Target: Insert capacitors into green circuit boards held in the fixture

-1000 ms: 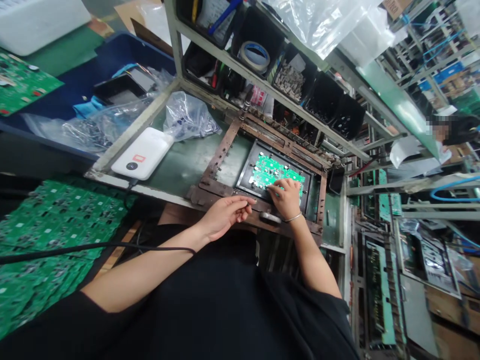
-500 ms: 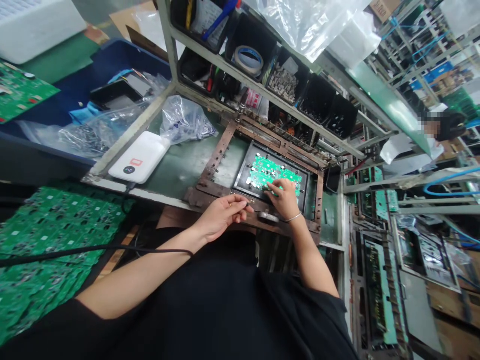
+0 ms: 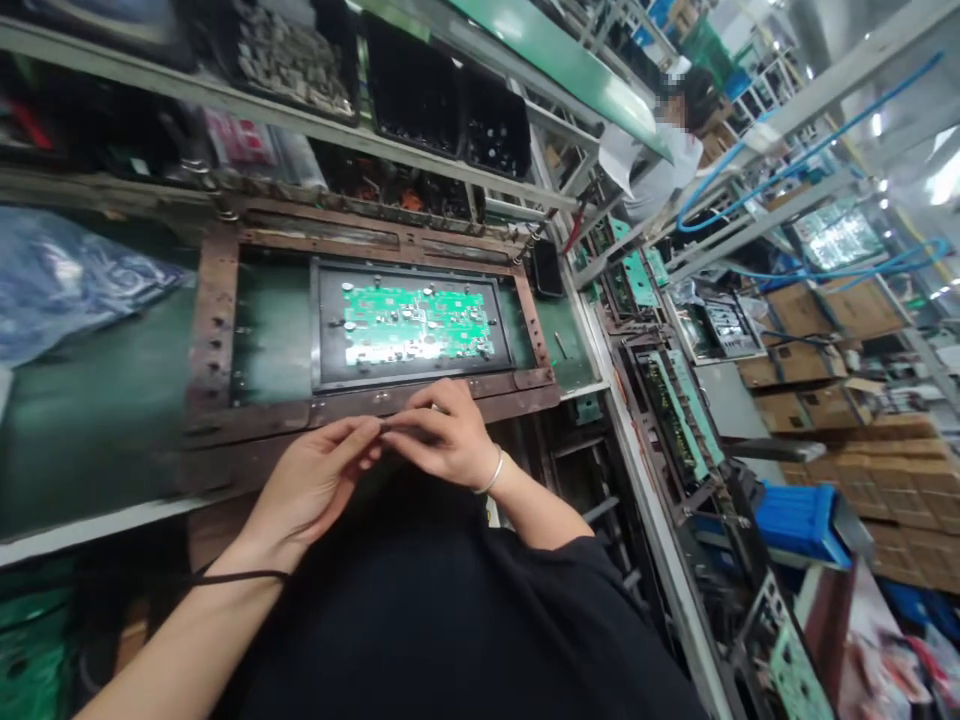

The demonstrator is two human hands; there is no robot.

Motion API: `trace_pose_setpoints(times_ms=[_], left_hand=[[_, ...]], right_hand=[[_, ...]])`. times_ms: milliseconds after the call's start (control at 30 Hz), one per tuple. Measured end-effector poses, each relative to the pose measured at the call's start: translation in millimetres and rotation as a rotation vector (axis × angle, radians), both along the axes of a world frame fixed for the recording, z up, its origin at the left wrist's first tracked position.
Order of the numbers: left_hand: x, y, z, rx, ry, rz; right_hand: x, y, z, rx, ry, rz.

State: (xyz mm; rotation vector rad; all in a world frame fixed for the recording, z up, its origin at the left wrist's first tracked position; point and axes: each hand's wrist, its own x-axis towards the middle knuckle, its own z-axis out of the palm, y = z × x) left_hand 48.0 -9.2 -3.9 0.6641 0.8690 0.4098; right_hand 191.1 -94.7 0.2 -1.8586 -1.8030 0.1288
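A green circuit board (image 3: pixel 414 324) lies in a black tray (image 3: pixel 328 330) inside a rusty brown metal frame (image 3: pixel 214 330) on the bench. My left hand (image 3: pixel 315 478) and my right hand (image 3: pixel 447 436) meet at the frame's near rail, just in front of the tray. Both hands are closed in a pinch, fingertips touching at a small dark part (image 3: pixel 396 427) that I cannot make out. A thin bracelet is on my right wrist. Neither hand touches the board.
Black bins (image 3: pixel 442 110) of small parts line the shelf above the frame. A crumpled plastic bag (image 3: pixel 67 280) lies at the left. A conveyor with more boards (image 3: pixel 679 415) runs at the right. A co-worker (image 3: pixel 660 150) stands far back; cardboard boxes (image 3: pixel 840 400) sit at right.
My right hand has left the circuit board and come back to meet my left hand at the frame's near rail. The head has turned right, so the white device and the left boards are out of view.
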Motion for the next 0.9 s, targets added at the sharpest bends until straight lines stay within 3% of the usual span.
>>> trace_pose_setpoints(times_ms=[133, 300, 400, 667, 900], left_hand=[[2, -4, 5.7, -0.012, -0.013, -0.037], [-3, -3, 9.9, -0.028, -0.059, -0.047], [-5, -3, 9.6, -0.037, -0.083, -0.069], [-8, -3, 7.3, 0.022, -0.06, -0.166], [-8, -3, 3.0, 0.051, -0.015, -0.133]], right_hand=[[24, -10, 3.5, 0.037, 0.058, -0.025], [99, -10, -8.5, 0.131, 0.054, -0.344], [131, -3, -23.6, 0.097, -0.035, -0.41], [134, 6, -37.2, 0.013, -0.214, -0.279], [137, 8, -37.0, -0.021, -0.318, -0.226]])
